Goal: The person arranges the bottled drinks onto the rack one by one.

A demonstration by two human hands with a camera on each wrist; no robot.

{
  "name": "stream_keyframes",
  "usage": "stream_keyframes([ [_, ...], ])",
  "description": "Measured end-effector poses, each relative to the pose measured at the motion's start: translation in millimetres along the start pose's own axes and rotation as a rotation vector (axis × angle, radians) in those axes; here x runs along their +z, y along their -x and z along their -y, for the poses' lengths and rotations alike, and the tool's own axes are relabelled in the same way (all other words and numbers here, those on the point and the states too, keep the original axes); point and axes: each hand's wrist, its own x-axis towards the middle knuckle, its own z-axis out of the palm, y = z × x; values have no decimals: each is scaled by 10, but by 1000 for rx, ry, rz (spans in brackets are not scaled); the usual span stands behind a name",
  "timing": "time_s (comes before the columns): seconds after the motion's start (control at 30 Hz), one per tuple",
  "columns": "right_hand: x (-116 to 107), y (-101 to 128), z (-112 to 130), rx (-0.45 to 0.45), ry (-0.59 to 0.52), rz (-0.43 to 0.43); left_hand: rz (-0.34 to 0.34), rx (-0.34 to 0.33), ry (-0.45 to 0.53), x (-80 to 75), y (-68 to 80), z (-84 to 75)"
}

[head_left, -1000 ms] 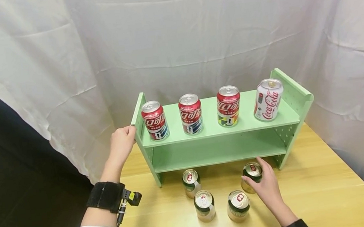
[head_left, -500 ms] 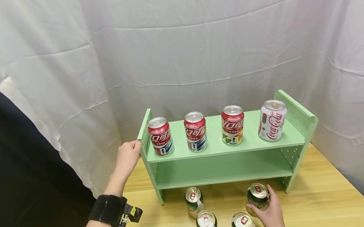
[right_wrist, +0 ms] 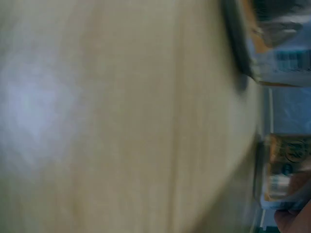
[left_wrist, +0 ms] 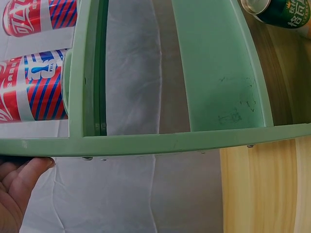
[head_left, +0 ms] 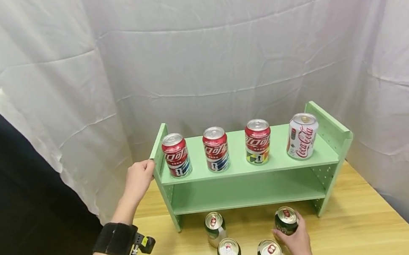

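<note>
From above, the head view faces forward and down, the shelf [head_left: 243, 190] lower-centre. The left-wrist view, close and sideways, shares that shelf; the right-wrist view sits low over the tabletop [right_wrist: 121, 121].

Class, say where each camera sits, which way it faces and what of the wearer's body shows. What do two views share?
Head: on the head, facing forward and down at the green shelf, red cans and table; left hand, left forearm and right hand show.
Left wrist: worn there, facing the shelf's side and two red cans; part of the left hand shows.
Right wrist: worn there, facing the table, blurred; part of the right hand shows.
Shared: the shelf, in head and left wrist.
</note>
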Motion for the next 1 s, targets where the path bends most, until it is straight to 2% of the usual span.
stream_keyframes([
  [0.17,104,56,-21,-15,-16,-55,9,2,-14,-35,11,4],
  [0.37,73,42,-27,-28,36,-116,15,6,4,-17,27,-13],
  [0.77,60,-10,-94,-54,67,-132,22,26,6,-4,-13,-43],
  [1.0,11,1,-41,-68,78,-147,21,14,9,-13,12,-34],
])
